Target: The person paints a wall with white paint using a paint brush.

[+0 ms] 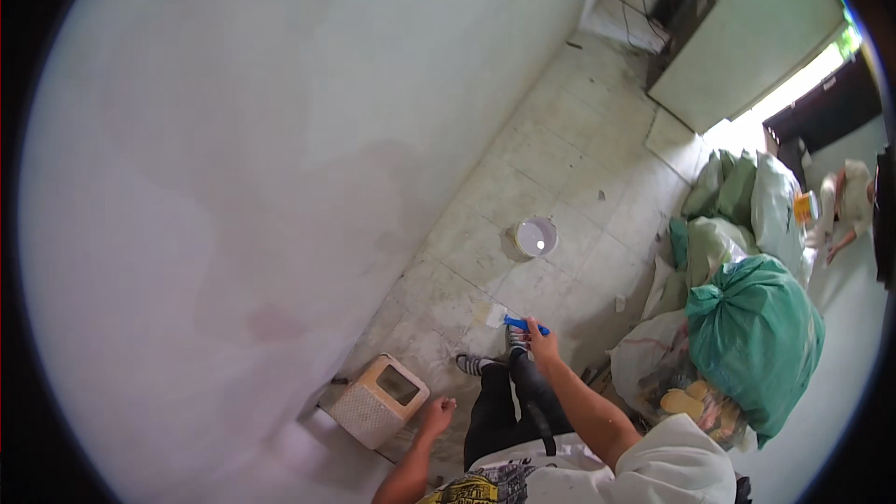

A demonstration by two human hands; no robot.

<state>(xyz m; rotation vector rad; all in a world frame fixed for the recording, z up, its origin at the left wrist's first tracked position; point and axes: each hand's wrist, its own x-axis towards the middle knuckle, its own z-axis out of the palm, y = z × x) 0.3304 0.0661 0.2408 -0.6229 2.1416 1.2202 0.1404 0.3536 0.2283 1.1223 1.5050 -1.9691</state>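
My right hand [542,343] is closed round the blue handle of a paintbrush [528,324]. The brush's pale, wide head points left, above the floor in front of my feet. Low on the left, my left hand [441,411] hangs with its fingers curled in, and I see nothing in it. Beside that hand stands a cream woven-pattern bin [369,409] with a dark opening in its top. Farther ahead on the floor sits a round white bucket [536,238] with whitish liquid inside, apart from both hands.
A white wall [261,177] with faint damp-looking patches runs along my left. On the right are piled sacks [733,196], a tied green bag [761,345] and a clear bag of scraps [653,364]. Beyond them is another person [851,205]. A pale door-like panel [747,37] stands far ahead.
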